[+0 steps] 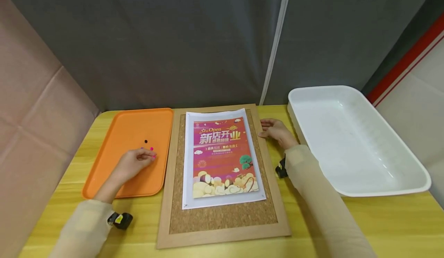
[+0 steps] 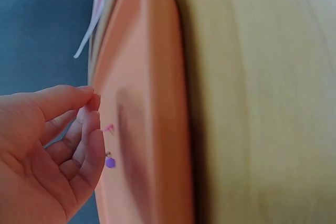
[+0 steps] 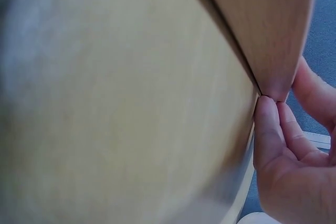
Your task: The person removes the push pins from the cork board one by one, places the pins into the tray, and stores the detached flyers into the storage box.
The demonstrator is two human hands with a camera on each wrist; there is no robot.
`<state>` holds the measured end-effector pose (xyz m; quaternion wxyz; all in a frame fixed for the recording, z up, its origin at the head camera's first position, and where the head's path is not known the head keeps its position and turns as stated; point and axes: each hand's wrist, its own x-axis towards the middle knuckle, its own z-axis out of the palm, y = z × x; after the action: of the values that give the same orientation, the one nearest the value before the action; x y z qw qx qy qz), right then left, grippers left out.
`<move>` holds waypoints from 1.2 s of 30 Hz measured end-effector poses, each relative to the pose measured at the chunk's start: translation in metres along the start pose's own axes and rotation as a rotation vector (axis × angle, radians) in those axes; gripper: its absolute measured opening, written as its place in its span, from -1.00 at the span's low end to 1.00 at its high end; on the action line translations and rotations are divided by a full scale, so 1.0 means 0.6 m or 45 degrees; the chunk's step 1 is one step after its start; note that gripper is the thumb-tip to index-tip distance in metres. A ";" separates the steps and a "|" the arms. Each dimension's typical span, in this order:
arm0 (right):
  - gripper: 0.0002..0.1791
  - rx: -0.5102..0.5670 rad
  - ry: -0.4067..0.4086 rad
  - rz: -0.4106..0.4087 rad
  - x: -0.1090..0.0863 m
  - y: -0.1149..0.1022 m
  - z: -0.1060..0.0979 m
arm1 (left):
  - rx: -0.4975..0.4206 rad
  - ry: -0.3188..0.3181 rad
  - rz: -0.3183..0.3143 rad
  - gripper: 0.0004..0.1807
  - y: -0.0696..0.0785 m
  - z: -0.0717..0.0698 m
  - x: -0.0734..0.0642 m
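Observation:
On the orange tray (image 1: 121,134), my left hand (image 1: 133,164) brings thumb and forefinger together around a small pink push pin (image 1: 154,156), mostly hidden by the fingertips. Beside them on the tray lie another pink pin (image 2: 109,128), a purple pin (image 2: 109,162) and a black one (image 1: 146,141). My right hand (image 1: 277,131) holds the right edge of a wood-framed corkboard (image 1: 222,217), thumb and fingers against its frame (image 3: 268,40). A sheet with a red and purple poster (image 1: 222,150) lies on the cork, with small pins visible at its corners.
A large white tub (image 1: 347,142) stands on the yellow wood-grain table (image 1: 381,223) at the right. Behind the table hangs a grey curtain (image 1: 166,49), and a pale padded wall (image 1: 34,96) rises on the left.

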<state>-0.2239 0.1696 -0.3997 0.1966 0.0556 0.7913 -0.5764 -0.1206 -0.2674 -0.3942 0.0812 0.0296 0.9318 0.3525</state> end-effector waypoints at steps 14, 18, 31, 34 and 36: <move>-0.30 -0.002 0.016 0.009 0.003 0.003 -0.002 | 0.058 -0.001 0.000 -0.79 -0.027 0.009 0.017; -0.30 0.005 0.021 0.017 0.004 0.004 -0.001 | 0.066 0.006 0.010 -0.78 -0.029 0.010 0.019; -0.29 0.003 0.008 0.004 0.002 0.002 0.002 | 0.020 0.045 -0.020 -0.73 -0.026 0.006 0.011; -0.29 0.004 0.011 0.011 0.001 0.001 0.002 | -0.005 0.056 -0.026 -0.71 -0.021 0.004 0.009; -0.29 0.005 0.022 0.023 0.000 0.000 0.003 | -0.015 0.065 -0.024 -0.70 -0.016 0.003 0.008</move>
<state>-0.2233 0.1680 -0.4001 0.1947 0.0680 0.7912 -0.5757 -0.1253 -0.2727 -0.4025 0.0609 0.0111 0.9318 0.3577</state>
